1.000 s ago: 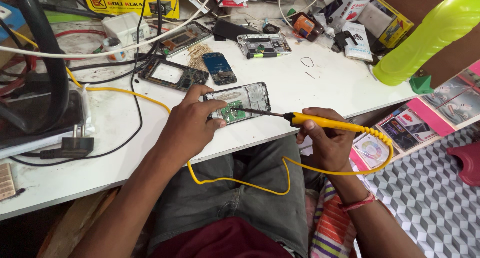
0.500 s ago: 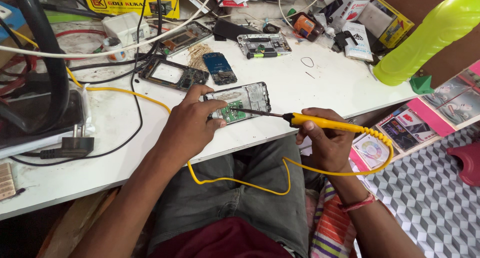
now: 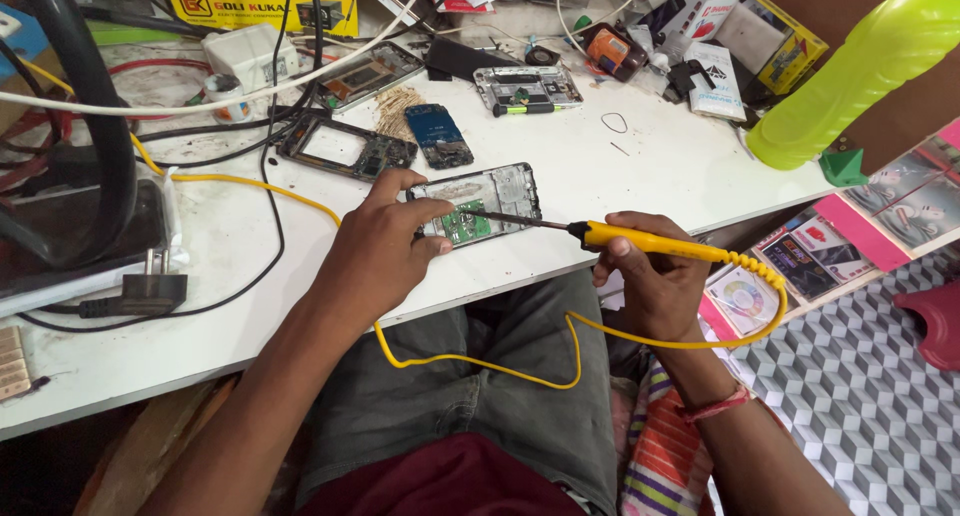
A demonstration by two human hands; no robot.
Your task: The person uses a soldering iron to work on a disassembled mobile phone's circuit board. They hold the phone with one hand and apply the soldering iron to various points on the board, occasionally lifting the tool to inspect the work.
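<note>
Cluttered white table (image 3: 650, 166), opened phone (image 3: 480, 201)

Opened phone (image 3: 478, 208) flat at white table edge — yellow soldering iron (image 3: 640, 241) tip on green board.
</note>
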